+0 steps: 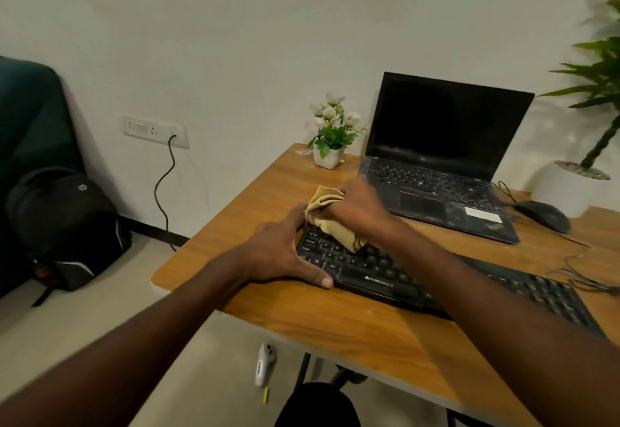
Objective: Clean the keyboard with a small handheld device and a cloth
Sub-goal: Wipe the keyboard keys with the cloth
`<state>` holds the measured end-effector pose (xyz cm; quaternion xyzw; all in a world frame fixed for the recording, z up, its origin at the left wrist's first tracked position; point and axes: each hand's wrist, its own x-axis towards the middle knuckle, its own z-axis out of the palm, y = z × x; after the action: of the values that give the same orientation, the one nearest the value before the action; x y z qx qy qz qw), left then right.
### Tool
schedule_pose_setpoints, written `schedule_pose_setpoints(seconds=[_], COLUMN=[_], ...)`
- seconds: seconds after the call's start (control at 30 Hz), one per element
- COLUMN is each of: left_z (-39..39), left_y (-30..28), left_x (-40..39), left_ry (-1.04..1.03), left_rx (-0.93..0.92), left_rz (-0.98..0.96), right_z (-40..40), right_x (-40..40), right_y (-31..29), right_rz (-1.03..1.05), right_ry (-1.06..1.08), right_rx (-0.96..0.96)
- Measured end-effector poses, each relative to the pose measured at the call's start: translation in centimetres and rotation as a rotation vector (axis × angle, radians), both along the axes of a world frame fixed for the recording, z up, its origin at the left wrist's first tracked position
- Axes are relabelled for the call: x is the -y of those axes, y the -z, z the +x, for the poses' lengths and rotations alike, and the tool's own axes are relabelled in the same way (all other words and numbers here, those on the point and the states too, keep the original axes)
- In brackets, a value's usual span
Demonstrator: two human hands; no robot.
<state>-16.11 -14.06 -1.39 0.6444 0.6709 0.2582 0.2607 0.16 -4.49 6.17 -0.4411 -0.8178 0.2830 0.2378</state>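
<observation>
The right hand (355,208) gripped the bunched cloth (330,217) on the keyboard's (402,279) left end, whose unwiped length ran toward four o'clock across the tabletop (352,332), while the left hand (281,252), fingers spread flat, braced that left edge.

— On the wooden table (352,336)?
— Black keyboard (385,272) along the near side, open laptop (439,192) behind it, black mouse (545,213) just right of the laptop, small white flower pot (328,157) near the far corner.
— And down on the floor (100,319)?
— Black backpack (67,225) by the wall, small white handheld device (265,364) under the table's near edge.
</observation>
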Motion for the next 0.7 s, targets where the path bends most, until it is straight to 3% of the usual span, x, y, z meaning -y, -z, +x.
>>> schedule_pose_setpoints(seconds=[0.3,0.37,0.47,0.53,0.7], left_z=[0.2,0.2,0.3,0.3,0.4], left_y=[-0.6,-0.6,-0.5,-0.5,-0.5], left_x=[0.3,0.3,0.2,0.1,0.2], left_ry=[-0.002,-0.017,-0.016,-0.012,-0.001], left_rx=[0.007,0.015,0.006,0.014,0.008], left_rz=[-0.028,-0.042,-0.023,-0.017,-0.010], right_z=[-0.5,-0.6,-0.4,-0.1,-0.8], right_x=[-0.8,-0.8,-0.5,-0.4,0.9], right_y=[-1.2,-1.2,0.5,1.4,1.8], right_rz=[0.113,0.207,0.131,0.140,0.447], right_ry=[-0.065,-0.051,-0.109,-0.032,0.014], right_rx=[0.437,0.426,0.266,0.226,0.387])
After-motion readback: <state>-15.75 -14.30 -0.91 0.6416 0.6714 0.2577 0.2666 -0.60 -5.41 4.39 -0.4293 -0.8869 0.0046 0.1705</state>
